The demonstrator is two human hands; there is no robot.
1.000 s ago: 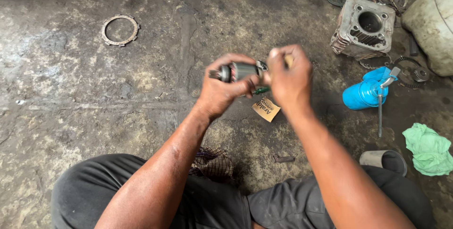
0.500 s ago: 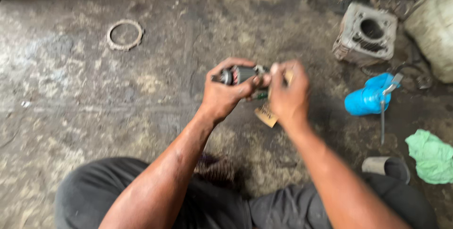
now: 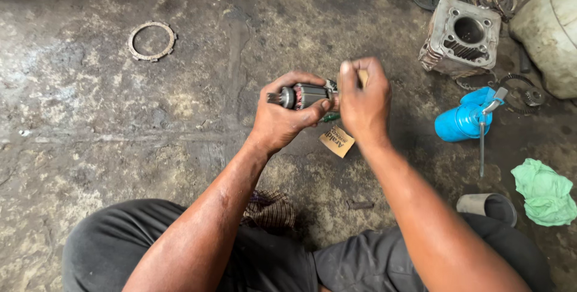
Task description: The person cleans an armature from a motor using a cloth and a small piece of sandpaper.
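Left hand point(image 3: 282, 120) has a small motor armature point(image 3: 303, 95) wrapped up in a full grip, fingers closed round the wound core, shaft end poking out to the left. It's held up in the air over the concrete floor point(image 3: 90, 117), above the knees, not resting on anything. Right hand point(image 3: 363, 102) is bunched tight right at the other end of it, fingers pinched on something small and tan; can't tell what exactly, it's mostly hidden.

My guess is that armature's dense and heavy for its size, stiff steel, maybe a bit greasy. Grab the laminated core like that, not the copper windings or the commutator, since those scratch easily.

Around it: a tan paper tag point(image 3: 336, 141) on the floor, blue oil can point(image 3: 460, 120), engine cylinder block point(image 3: 461, 36), green rag point(image 3: 544, 193), ring gasket point(image 3: 151, 41).
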